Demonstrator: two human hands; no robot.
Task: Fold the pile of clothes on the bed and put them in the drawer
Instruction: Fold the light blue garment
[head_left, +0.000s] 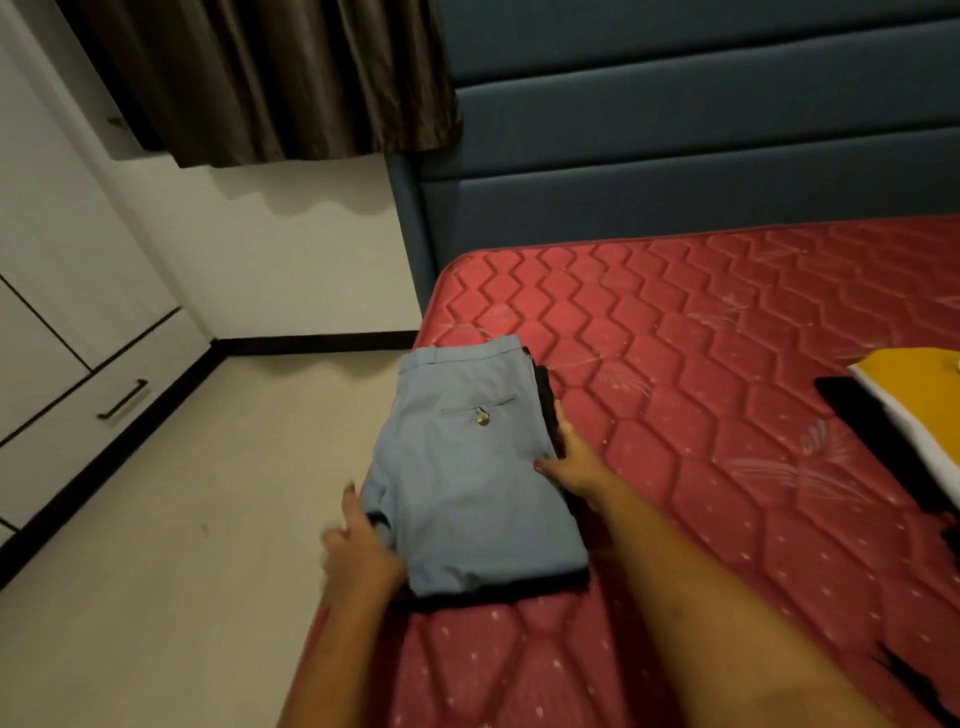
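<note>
One folded blue garment (467, 467), one yellow garment (914, 395) — one drawer handle (124, 400).

Bare red quilted mattress (727, 364) free far & right of folded light-blue shorts (467, 467), yellow-white folded garment (924, 405) blocks right edge, beige floor (208, 519) open left

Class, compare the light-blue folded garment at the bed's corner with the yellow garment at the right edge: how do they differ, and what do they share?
The light-blue garment sits at the mattress corner; the yellow garment lies far right. The left hand and right hand touch the light-blue garment; neither touches the yellow garment. The light-blue garment is fully in frame; the yellow garment is cut by the frame. Shared: both lie over dark clothing.
</note>
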